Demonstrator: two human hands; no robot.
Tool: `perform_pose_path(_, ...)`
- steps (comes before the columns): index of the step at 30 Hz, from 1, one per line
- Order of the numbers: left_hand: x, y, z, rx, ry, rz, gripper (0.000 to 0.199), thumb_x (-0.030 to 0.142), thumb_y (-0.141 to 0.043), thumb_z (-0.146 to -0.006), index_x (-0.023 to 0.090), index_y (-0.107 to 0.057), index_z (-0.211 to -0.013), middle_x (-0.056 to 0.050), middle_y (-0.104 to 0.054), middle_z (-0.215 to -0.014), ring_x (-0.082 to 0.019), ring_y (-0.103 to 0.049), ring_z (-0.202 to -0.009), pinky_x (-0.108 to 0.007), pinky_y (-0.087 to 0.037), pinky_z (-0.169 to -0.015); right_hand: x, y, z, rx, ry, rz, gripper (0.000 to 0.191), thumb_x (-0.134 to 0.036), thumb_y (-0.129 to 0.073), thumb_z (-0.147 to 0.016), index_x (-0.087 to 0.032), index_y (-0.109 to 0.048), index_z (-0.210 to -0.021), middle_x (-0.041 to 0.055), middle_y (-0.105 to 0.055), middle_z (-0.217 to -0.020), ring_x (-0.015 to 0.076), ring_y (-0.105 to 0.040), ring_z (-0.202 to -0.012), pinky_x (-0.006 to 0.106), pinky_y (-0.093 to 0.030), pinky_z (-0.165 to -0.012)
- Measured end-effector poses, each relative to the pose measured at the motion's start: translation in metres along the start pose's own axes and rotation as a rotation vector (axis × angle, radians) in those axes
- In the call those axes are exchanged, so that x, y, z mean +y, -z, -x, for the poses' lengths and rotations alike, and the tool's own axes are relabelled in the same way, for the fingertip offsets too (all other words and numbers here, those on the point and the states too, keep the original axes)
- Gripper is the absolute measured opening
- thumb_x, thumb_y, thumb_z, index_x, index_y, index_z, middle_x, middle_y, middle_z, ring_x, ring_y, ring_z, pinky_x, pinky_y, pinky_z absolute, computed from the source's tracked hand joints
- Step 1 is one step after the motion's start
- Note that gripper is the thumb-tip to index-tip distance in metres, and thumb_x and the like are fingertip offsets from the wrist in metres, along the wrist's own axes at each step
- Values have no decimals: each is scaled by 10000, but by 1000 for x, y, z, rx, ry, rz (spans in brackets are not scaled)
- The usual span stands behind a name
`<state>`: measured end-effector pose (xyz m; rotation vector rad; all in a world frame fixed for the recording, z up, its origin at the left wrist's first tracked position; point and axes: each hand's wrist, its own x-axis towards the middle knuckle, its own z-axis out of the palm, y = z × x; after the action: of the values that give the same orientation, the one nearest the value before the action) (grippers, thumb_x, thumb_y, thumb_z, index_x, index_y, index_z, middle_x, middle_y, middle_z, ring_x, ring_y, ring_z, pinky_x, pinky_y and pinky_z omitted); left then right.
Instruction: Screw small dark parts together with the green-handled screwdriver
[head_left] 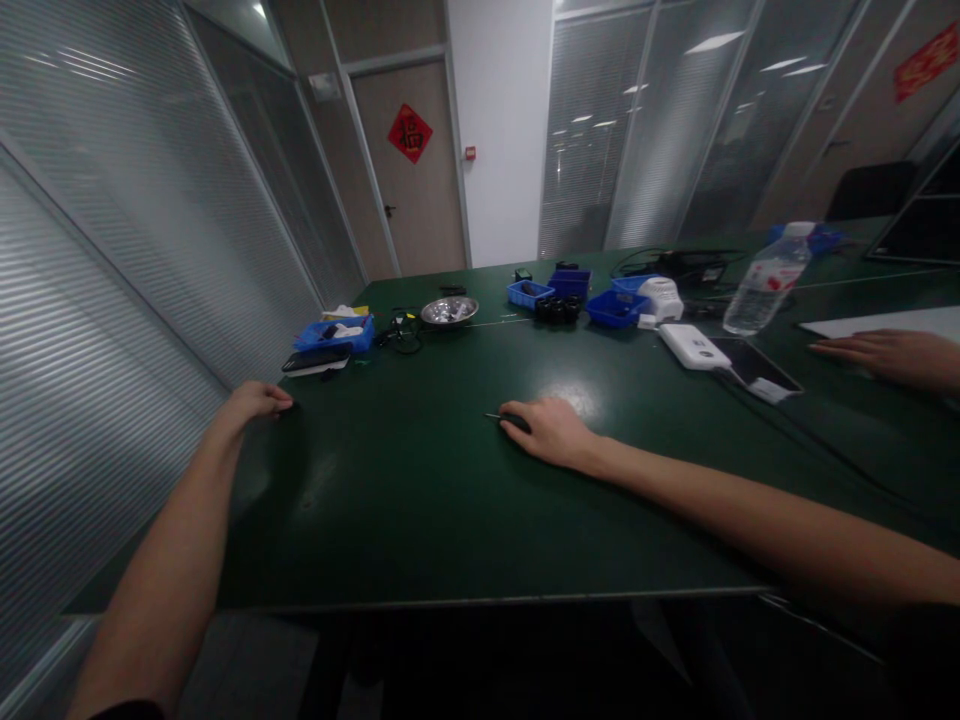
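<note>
My right hand (551,430) rests on the green table (405,480) with its fingers closed around a small screwdriver (516,422). The black handle shows under the fingers, and its thin metal shaft points left. Over the table's left edge is my left hand (259,402), thumb and fingers pinched together. Whatever may be between those fingertips is too small to make out. Closest to the left hand lies a dark flat phone-like object (319,358), beside a blue tray (349,333) of small items.
A metal bowl (450,312) with small parts, blue bins (616,309), a white power bank (691,347), a dark phone-like slab (757,366) and a water bottle (771,280) stand farther back. At the right, another person's hand (896,358) rests by a white sheet.
</note>
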<state>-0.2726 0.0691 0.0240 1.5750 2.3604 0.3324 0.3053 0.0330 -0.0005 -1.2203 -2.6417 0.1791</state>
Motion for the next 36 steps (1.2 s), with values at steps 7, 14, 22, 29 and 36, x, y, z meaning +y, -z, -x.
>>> perform_pose_path(7,59,-24,9,-202,-89,196,337,331,-901,-675,147,-775,-927,-58,-757,-918,-193,-712,-800,-259,-586,-719,-1,0,0,11,2,6,432,-468,-444,-1056,-225,-640,-1354,74,-765,-1021,208,-701,-817,298,-475,-722)
perform_pose_path(14,176,-96,91,-340,-680,362,237,371,-692,-921,232,-781,-1091,-75,-751,-1118,-233,-707,-981,-367,-564,-881,1,-3,0,40,65,-8,433,-468,-452,-1048,-219,-653,-1340,60,-763,-967,196,-691,-767,298,-466,-709)
perform_pose_path(22,230,-143,164,-206,-1061,479,179,317,-633,-996,225,-764,-1074,-78,-730,-1073,-220,-680,-990,-372,-539,-900,1,-6,4,100,196,-55,447,-475,-440,-1052,-210,-669,-1331,73,-775,-962,190,-699,-763,291,-449,-714)
perform_pose_path(29,226,-139,164,-138,-1079,449,153,263,-609,-1011,214,-745,-1060,-59,-717,-1063,-201,-673,-987,-353,-543,-899,1,-4,5,84,248,-99,448,-470,-440,-1054,-201,-674,-1323,64,-773,-956,172,-685,-741,278,-440,-705)
perform_pose_path(36,223,-137,159,-118,-1126,381,163,253,-581,-1024,219,-730,-1080,-67,-711,-1075,-209,-669,-1011,-370,-540,-934,0,-1,6,42,259,-115,445,-458,-442,-1051,-196,-676,-1324,67,-774,-962,170,-683,-742,277,-451,-712)
